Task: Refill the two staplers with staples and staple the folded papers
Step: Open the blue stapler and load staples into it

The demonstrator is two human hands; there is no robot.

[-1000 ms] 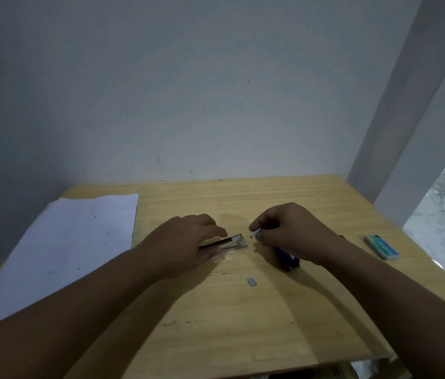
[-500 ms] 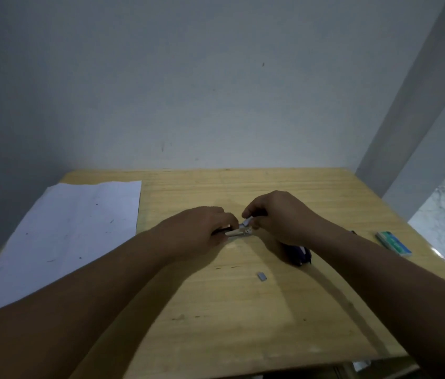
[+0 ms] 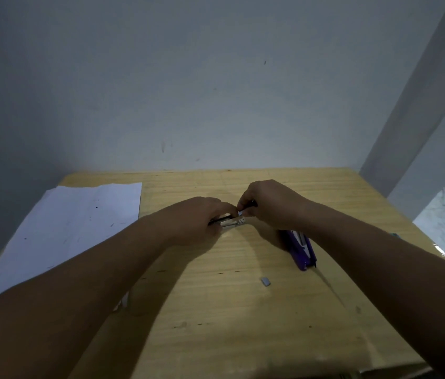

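Note:
My left hand [image 3: 196, 218] grips a small black and silver stapler [image 3: 231, 222] on the wooden table [image 3: 243, 310], its metal front end sticking out to the right. My right hand [image 3: 269, 205] meets it from the right, fingertips pinching at the stapler's front end; what they pinch is too small to tell. A second, purple stapler [image 3: 302, 248] lies on the table under my right forearm. A short grey strip of staples [image 3: 265, 281] lies loose in front of the purple stapler. White paper [image 3: 60, 228] lies flat at the table's left side.
A grey wall stands right behind the table. A small corner of a blue-green staple box [image 3: 395, 236] peeks out past my right forearm near the table's right edge. Beyond that edge the floor drops away.
My right hand has moved left and closed in on the stapler's front end held by my left hand. The view has tilted, so the hands sit higher in the frame.

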